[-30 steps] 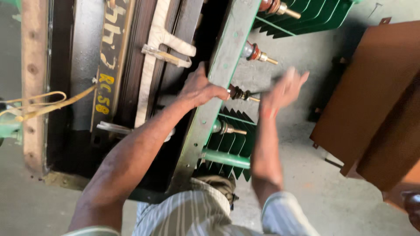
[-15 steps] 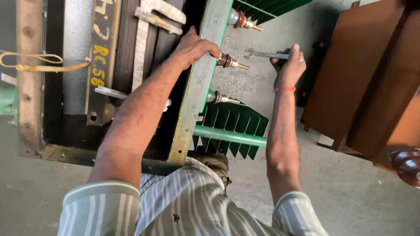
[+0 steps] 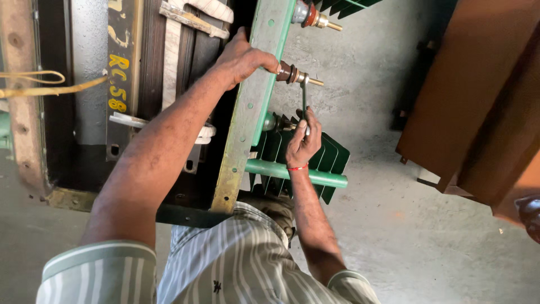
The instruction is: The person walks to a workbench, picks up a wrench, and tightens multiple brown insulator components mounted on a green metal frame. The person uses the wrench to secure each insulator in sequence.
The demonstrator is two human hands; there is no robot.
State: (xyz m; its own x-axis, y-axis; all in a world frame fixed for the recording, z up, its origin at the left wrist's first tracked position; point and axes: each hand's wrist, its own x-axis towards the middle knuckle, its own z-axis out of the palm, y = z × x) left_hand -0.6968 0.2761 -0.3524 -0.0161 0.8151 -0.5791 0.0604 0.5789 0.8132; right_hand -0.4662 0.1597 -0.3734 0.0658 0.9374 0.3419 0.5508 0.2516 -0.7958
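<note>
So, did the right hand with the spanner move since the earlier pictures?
Yes. The right hand came down below the brown bushing; its spanner now sits on the stud.

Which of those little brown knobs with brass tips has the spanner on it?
The middle bushing, beside the left hand. The spanner in the right hand sits on its tip; the upper bushing is untouched.

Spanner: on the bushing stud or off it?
On. The spanner head sits on the brass stud of the brown bushing; the right hand grips its handle, the left hand rests on the green tank rim.
</note>
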